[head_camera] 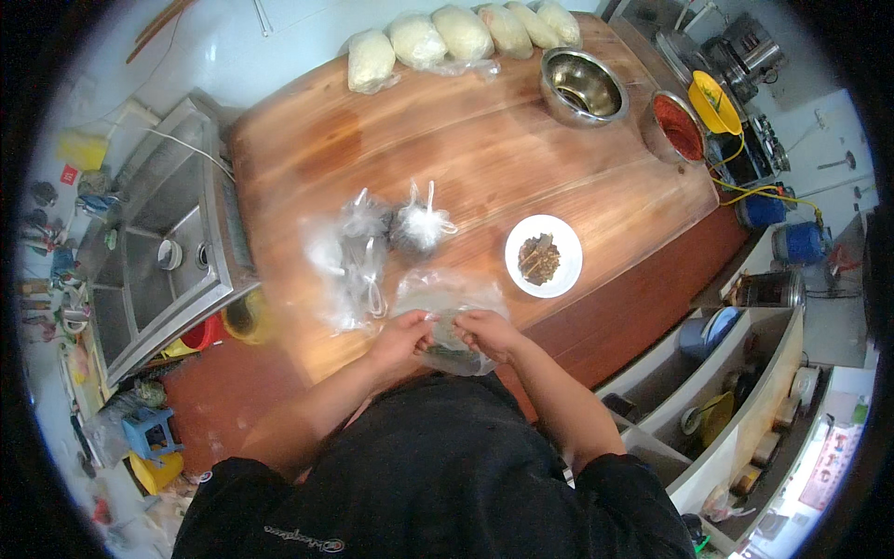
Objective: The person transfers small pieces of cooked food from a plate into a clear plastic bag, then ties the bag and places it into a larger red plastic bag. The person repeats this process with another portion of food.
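My left hand (pixel 405 334) and my right hand (pixel 491 334) pinch the edge of a clear plastic bag (pixel 450 288) at the table's near edge, close to my body. Part of the bag hangs below my fingers; whether anything is inside I cannot tell. To the right of the bag is a white bowl (pixel 520 279), with a small heap of brown dried spices (pixel 538 260) in it. Knotted plastic bags with dark contents (pixel 419 227) stand just beyond my left hand. Beside them lie more clear plastic bags (pixel 356 283), partly blurred.
Several plastic-wrapped pale bundles (pixel 461 33) line the far edge of the wooden table (pixel 307 133). At the far right are a steel bowl (pixel 585 87), a pot of red paste (pixel 677 129) and a yellow basket (pixel 716 105). A steel sink (pixel 150 258) flanks the left; shelving (pixel 726 370) stands right.
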The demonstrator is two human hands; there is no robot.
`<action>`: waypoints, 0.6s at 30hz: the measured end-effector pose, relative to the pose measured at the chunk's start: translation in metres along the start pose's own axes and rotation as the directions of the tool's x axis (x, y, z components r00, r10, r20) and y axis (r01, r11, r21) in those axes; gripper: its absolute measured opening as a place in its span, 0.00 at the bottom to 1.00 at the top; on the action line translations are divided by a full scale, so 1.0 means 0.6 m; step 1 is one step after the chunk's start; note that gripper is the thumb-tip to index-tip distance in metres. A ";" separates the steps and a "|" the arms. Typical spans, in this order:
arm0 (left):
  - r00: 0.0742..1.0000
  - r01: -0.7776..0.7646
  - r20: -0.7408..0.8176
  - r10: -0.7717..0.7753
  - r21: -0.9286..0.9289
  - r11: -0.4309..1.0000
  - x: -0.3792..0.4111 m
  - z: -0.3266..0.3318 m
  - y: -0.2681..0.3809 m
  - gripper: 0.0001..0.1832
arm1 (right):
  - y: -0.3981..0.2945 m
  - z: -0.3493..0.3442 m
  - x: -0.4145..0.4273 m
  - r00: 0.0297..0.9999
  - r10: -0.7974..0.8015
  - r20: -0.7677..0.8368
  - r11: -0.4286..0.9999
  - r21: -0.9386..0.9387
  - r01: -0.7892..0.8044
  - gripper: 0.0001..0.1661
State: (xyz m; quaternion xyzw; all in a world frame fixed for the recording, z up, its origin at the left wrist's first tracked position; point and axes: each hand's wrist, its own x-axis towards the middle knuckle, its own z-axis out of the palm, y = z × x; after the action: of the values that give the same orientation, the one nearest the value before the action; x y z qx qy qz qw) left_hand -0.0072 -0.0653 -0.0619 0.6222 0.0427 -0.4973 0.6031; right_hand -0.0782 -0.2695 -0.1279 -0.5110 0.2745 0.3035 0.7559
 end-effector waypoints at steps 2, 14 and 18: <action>1.000 0.011 -0.018 -0.012 -0.027 1.000 -0.004 0.003 0.005 0.12 | -0.046 -0.005 -0.041 1.000 -0.005 0.004 0.987 0.162 0.005 0.12; 0.984 0.077 -0.159 -0.086 -0.065 0.995 -0.033 0.013 -0.015 0.12 | -0.061 -0.360 0.130 0.919 -0.353 -0.173 0.472 -0.882 0.015 0.16; 0.980 0.103 -0.164 -0.113 -0.073 0.992 -0.032 0.027 -0.006 0.09 | -0.064 -0.393 0.113 0.845 -0.341 -0.412 0.714 -0.698 -0.052 0.19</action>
State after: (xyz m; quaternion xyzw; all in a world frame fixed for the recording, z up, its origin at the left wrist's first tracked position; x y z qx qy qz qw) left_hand -0.0282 -0.0667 -0.0483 0.6389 0.1430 -0.4735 0.5892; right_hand -0.0294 -0.4899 -0.2308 -0.8352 0.2908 0.1731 0.4335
